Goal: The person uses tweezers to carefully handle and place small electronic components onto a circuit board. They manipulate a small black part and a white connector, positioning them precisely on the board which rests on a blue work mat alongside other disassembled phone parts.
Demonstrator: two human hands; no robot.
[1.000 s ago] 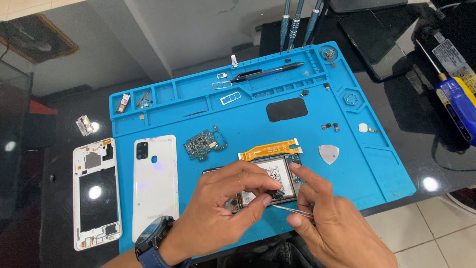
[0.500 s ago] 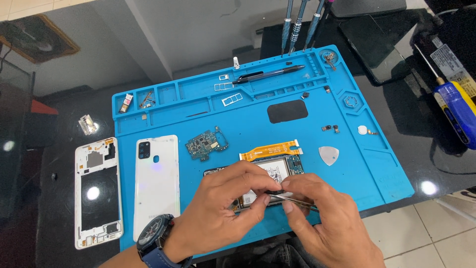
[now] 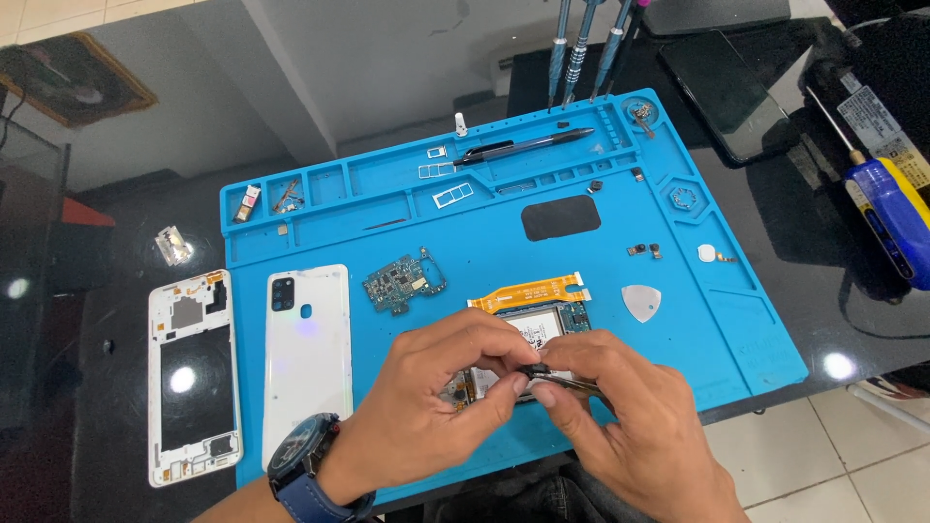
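A disassembled phone body (image 3: 542, 324) with its battery lies on the blue repair mat (image 3: 736, 320), mostly covered by my hands. My left hand (image 3: 446, 387), with a dark watch on the wrist, rests on the phone's lower end and pinches something small at the fingertips. My right hand (image 3: 630, 416) holds thin black tweezers (image 3: 557, 378) whose tip meets the left fingertips. An orange flex cable (image 3: 528, 291) lies just above the phone. What is pinched between the fingers is hidden.
On the mat lie a white back cover (image 3: 308, 353), a green circuit board (image 3: 402, 283), a grey pick (image 3: 641, 302), a black pad (image 3: 562, 217), a pen (image 3: 528, 145) and small parts. A white mid-frame (image 3: 192, 373) sits left. Screwdrivers (image 3: 581, 48) stand behind, and a blue-yellow tool (image 3: 891, 218) lies right.
Both hands drew closer together over the phone's lower end. The tweezers swung up from lying low and right to meet the left fingertips.
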